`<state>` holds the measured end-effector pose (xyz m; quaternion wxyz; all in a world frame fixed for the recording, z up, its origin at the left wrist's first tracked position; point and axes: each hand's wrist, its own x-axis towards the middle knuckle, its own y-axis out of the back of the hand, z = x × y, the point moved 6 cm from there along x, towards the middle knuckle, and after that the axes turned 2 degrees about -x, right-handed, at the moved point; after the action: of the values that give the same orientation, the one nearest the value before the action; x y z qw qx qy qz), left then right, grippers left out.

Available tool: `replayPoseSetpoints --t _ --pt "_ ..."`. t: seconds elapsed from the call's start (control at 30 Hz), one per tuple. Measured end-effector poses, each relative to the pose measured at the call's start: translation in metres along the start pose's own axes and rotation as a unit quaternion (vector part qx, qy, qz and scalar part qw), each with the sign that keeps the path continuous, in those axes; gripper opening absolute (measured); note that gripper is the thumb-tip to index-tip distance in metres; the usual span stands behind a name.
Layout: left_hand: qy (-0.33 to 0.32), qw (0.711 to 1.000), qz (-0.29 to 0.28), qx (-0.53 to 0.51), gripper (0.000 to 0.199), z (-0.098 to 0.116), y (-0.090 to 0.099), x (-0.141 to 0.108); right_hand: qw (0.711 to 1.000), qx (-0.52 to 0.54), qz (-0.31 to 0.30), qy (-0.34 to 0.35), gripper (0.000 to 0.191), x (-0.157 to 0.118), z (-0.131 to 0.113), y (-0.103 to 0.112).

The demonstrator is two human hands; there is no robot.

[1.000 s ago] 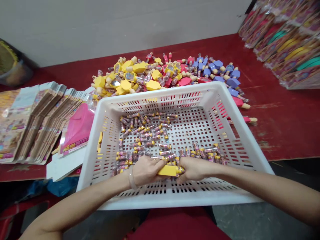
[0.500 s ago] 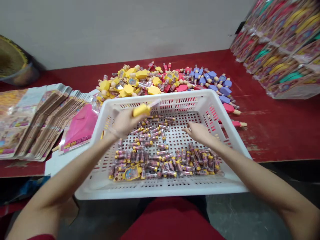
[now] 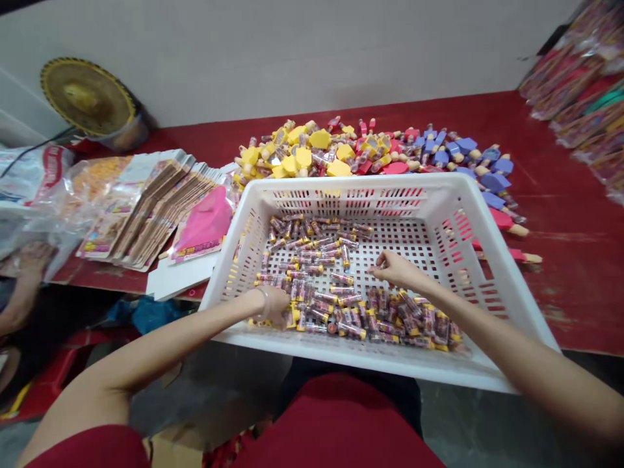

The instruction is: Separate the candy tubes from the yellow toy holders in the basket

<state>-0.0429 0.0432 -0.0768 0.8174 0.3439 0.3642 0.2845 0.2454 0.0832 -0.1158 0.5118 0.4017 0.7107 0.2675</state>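
Tubes (image 3: 351, 330), scores of them, clear and capped, lie mostly along the near side of one white plastic crate (image 3: 341, 186). The left hand (image 3: 273, 305) curls down among them, its grip hidden; the right hand (image 3: 397, 270) pinches just above them, on what I cannot tell. Beyond the crate sits one pile of yellow, red and blue plastic pieces (image 3: 370, 153); one co-worker's hand (image 3: 32, 260) shows far left.

Left hand (image 3: 273, 307) went down into the white plastic crate (image 3: 341, 184)!
It dug among small clear tubes (image 3: 312, 244), right hand (image 3: 397, 270) hovering just above them.
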Motion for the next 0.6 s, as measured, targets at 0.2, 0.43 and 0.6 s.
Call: replayPoseSetpoints --t 0.2,0.43,0.6 --pt "-0.020 0.993 0.003 -0.116 0.046 0.021 0.030 0.030 0.965 0.199 0.062 0.160 0.036 -0.022 -0.039 -0.002" --pt "-0.073 0.954 -0.036 -0.288 0.041 0.072 0.037 0.048 0.972 -0.019 0.169 0.161 0.009 -0.050 -0.060 0.016" --pt "-0.051 0.971 -0.009 -0.233 0.036 0.077 0.029 0.040 0.956 -0.144 0.165 0.195 0.010 -0.055 -0.065 0.007"
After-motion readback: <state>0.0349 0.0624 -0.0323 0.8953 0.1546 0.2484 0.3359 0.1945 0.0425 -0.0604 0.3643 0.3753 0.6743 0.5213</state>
